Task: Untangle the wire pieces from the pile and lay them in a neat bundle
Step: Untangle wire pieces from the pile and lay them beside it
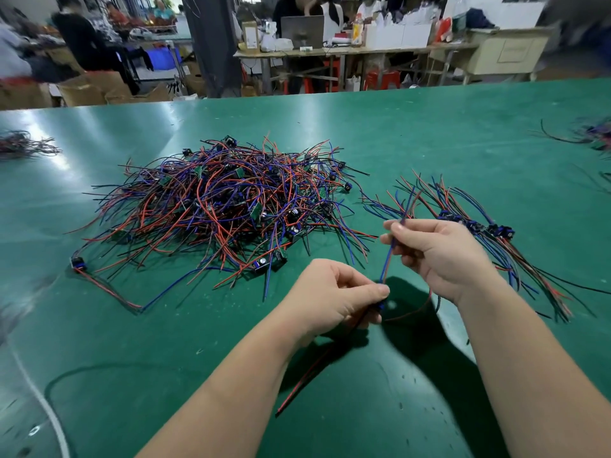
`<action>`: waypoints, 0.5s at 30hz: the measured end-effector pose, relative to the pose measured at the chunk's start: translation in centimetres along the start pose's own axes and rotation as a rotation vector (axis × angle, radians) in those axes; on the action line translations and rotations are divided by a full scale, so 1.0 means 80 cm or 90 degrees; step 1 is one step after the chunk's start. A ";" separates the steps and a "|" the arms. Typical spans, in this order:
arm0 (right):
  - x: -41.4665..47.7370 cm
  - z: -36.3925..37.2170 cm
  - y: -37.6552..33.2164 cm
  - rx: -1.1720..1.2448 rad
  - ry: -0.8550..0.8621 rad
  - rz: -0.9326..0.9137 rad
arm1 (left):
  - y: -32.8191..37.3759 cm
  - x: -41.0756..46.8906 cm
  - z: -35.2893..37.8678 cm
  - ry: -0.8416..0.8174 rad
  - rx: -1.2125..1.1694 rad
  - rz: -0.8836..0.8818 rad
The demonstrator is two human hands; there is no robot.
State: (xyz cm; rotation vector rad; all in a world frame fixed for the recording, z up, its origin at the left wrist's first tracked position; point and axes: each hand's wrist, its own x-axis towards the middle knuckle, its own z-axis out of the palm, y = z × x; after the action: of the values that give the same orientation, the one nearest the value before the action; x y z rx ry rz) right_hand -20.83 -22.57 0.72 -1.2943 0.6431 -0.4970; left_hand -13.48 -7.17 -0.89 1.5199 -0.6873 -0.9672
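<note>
Wire piece before pile, left hand fingers pinching blue end, right hand fingers pinching strands, bundle right of pile.

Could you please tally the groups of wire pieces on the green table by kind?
Tangled pile: 1
Laid-out bundle: 1
Single piece, pinched by left hand and right hand: 1
Small edge heaps, far-left heap and far-right heap: 2
Total: 5
</note>
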 end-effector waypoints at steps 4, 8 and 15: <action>0.002 -0.010 -0.005 0.054 0.043 -0.018 | -0.001 -0.003 0.003 -0.056 0.013 -0.034; 0.002 -0.009 -0.004 0.093 0.053 -0.027 | -0.003 -0.004 0.000 -0.067 0.094 -0.054; 0.005 -0.018 -0.007 0.094 0.169 -0.030 | -0.009 -0.001 -0.001 -0.064 0.137 -0.059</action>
State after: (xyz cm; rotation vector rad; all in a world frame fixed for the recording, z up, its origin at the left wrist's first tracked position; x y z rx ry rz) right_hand -21.53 -24.02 1.00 -1.1156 0.7817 -0.7493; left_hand -13.53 -6.96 -1.57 1.7133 -0.8195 -1.0725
